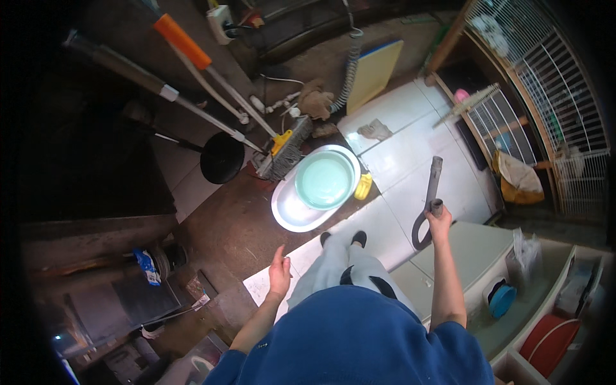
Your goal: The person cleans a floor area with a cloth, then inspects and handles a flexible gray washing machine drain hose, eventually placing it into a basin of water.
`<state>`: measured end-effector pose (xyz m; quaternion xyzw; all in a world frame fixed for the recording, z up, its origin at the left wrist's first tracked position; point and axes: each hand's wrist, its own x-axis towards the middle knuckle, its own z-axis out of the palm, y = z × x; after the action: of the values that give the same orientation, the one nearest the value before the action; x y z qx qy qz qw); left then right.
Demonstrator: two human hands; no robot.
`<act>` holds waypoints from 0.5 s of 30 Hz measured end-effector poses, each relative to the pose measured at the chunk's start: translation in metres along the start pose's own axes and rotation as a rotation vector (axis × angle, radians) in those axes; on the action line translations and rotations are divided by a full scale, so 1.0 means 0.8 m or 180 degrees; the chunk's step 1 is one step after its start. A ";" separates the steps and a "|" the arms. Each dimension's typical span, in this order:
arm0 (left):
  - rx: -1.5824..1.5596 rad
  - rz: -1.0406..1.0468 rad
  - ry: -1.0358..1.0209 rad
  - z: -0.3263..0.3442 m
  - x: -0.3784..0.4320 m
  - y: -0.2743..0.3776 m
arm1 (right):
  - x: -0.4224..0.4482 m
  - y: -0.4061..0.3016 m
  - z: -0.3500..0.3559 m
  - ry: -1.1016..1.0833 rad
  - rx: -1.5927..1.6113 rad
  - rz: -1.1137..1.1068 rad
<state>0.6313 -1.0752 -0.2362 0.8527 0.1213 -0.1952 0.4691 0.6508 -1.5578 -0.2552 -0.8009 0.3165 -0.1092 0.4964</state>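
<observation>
My right hand (439, 222) is closed around a grey flexible hose (417, 236), just below one tubular end; the hose loops down and its other end points up and away over the white tiles. My left hand (279, 274) is held out low with fingers apart and nothing in it. Between and beyond the hands, a pale green basin (325, 180) holding liquid sits in an oval metal tub (293, 211) on the floor. A yellow object (363, 186) lies beside the tub's right side.
A mop (284, 154) and long poles lean behind the tub, near a black round pan-like object (222, 158). A yellowish board (374, 77) leans at the back. Wire-fronted shelving (553, 96) stands right; a pale cabinet (476, 245) is beside my right arm.
</observation>
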 end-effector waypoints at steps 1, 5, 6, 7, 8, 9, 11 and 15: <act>-0.0013 0.0153 -0.0013 0.005 0.004 -0.007 | -0.002 -0.009 0.004 -0.0056 -0.0009 0.0023; -0.0463 0.0124 -0.0177 0.020 0.020 -0.015 | -0.015 -0.041 0.011 -0.0254 0.0057 -0.0116; -0.0565 0.0049 -0.0239 0.021 0.021 -0.017 | -0.015 -0.043 0.013 -0.0300 0.0047 -0.0120; -0.0622 0.0030 -0.0306 0.023 0.023 -0.020 | -0.013 -0.045 0.014 -0.0343 0.0037 -0.0121; -0.0675 0.0014 -0.0377 0.027 0.025 -0.024 | -0.008 -0.047 0.015 -0.0383 0.0029 -0.0118; -0.0713 -0.0025 -0.0445 0.027 0.023 -0.026 | -0.006 -0.059 0.021 -0.0401 -0.0038 -0.0149; -0.0760 -0.0205 -0.0507 0.029 0.016 -0.029 | -0.003 -0.081 0.031 -0.0439 -0.0170 -0.0211; -0.0636 -0.0235 -0.0453 0.040 0.010 -0.031 | 0.020 -0.100 0.056 -0.0664 -0.0207 -0.0460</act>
<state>0.6217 -1.0894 -0.2737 0.7807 0.1380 -0.2593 0.5516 0.7169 -1.5103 -0.2096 -0.8442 0.2081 -0.0504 0.4913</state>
